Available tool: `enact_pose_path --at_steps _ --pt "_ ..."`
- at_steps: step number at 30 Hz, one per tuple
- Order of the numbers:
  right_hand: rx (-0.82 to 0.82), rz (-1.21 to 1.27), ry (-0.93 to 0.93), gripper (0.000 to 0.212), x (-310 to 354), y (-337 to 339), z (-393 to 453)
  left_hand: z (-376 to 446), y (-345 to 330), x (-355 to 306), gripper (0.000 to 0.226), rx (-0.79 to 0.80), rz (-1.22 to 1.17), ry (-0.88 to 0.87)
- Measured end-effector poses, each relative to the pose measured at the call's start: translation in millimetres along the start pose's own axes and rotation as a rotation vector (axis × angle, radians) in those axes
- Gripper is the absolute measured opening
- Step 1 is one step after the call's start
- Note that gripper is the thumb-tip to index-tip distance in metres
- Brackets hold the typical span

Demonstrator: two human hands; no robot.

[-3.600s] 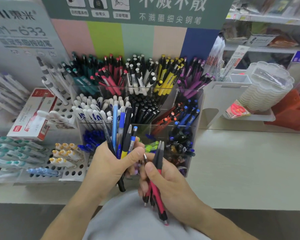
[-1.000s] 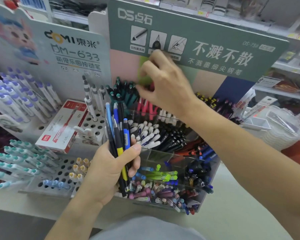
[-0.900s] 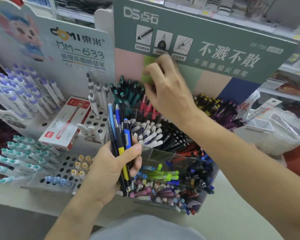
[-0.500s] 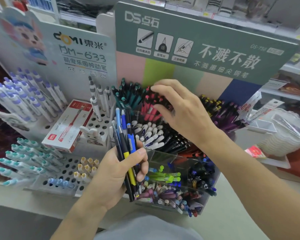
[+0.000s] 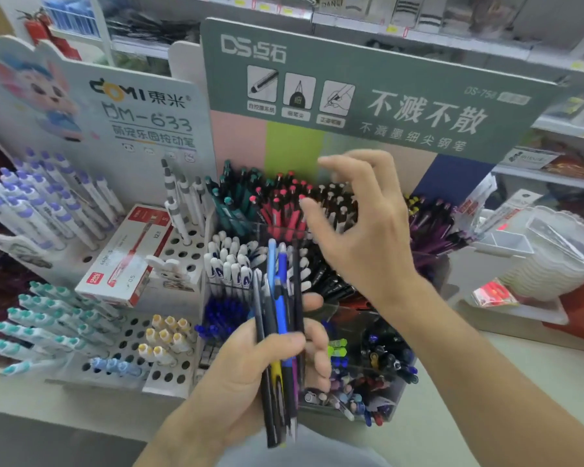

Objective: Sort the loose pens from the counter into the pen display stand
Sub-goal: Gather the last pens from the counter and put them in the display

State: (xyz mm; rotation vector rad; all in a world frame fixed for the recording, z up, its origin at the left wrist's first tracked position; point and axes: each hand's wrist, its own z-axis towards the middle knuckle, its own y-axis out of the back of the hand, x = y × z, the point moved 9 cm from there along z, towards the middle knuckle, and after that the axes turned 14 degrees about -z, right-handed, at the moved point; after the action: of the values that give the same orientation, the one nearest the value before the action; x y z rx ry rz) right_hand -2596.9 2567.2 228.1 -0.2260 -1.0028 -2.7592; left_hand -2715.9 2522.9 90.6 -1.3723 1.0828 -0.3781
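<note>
Progress: partway; tiered clear acrylic pen display stand (image 5: 368,404) already crowded.
Left hand (image 5: 250,375): grips bundle of mixed blue, black and yellow loose pens (image 5: 279,332), unsorted, before the stand.
Right hand (image 5: 361,227): empty, fingers loosely spread above red pens (image 5: 280,210).

A single head-worn wide-angle view looks forward and down from close above the bench (image 5: 486,392), facing the pen display stand (image 5: 378,404) at centre. Both hands enter from the near edge. Shop shelves (image 5: 553,123) cross the far top, bent by the lens; a second display board (image 5: 91,106) stands far left.
</note>
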Motion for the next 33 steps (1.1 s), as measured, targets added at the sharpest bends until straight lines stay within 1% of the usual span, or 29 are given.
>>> enact_pose_path --at_steps 1,3,5,7,9,11,13,15,17,19,21,24,27,29,31,33 --pt "0.026 0.119 -0.002 0.030 7.4 5.1 -5.9 -0.8 -0.8 6.0 0.048 0.012 -0.005 0.023" --pt "0.182 0.280 -0.072 0.030 10.4 6.6 -21.7 -2.1 -2.5 14.5 0.042 0.039 0.026 0.056" --pt "0.395 0.309 -0.156 0.039 3.3 -0.4 -45.5 -4.3 -2.3 18.7 0.027 0.052 0.122 0.084" --pt "0.571 0.294 -0.199 0.048 -5.6 -5.6 -72.9 -6.9 -3.6 24.0 0.020 0.073 0.199 0.130" --pt "0.705 0.372 -0.276 0.056 -11.7 -10.2 -97.1 -10.2 -3.9 30.5 0.026 0.085 0.208 0.180" --pt "0.778 0.478 -0.356 0.063 -14.3 -12.9 -116.3 -11.9 0.5 37.8 0.042 0.058 0.162 0.231" --pt "0.789 0.547 -0.423 0.066 -16.9 -12.9 -127.9 -12.2 7.0 42.9 0.053 0.011 0.199 0.257" --pt "0.748 0.603 -0.489 0.064 -19.3 -9.5 -134.8 -11.2 9.8 44.1 0.047 -0.023 0.248 0.249" --pt "0.694 0.593 -0.522 0.059 -21.3 -4.1 -139.4 -12.1 13.0 44.3 0.037 -0.072 0.217 0.256" --pt "0.691 0.504 -0.478 0.046 -19.0 -0.9 -142.7 -13.9 11.3 44.4 0.037 -0.067 0.207 0.266" --pt "0.755 0.452 -0.424 0.035 -13.7 -2.2 -146.5 -15.9 9.2 45.2 0.040 -0.042 0.224 0.272" --pt "0.833 0.456 -0.378 0.033 -8.4 -4.0 -150.7 -18.7 15.1 48.2 0.050 -0.067 0.232 0.290" --pt "0.842 0.542 -0.411 0.032 -8.8 -3.2 -151.9 -21.9 13.2 52.0 0.055 -0.057 0.148 0.314" --pt "0.848 0.633 -0.449 0.030 -10.5 -1.4 -151.6 -21.5 8.1 53.5 0.050 -0.038 0.074 0.309" --pt "0.845 0.798 -0.509 0.029 -12.6 1.4 -149.9 -20.1 11.2 53.0 0.049 -0.088 -0.010 0.272" --pt "0.807 0.959 -0.601 0.030 -20.3 6.1 -146.2 -18.0 17.8 51.0 0.049 -0.155 -0.062 0.231"
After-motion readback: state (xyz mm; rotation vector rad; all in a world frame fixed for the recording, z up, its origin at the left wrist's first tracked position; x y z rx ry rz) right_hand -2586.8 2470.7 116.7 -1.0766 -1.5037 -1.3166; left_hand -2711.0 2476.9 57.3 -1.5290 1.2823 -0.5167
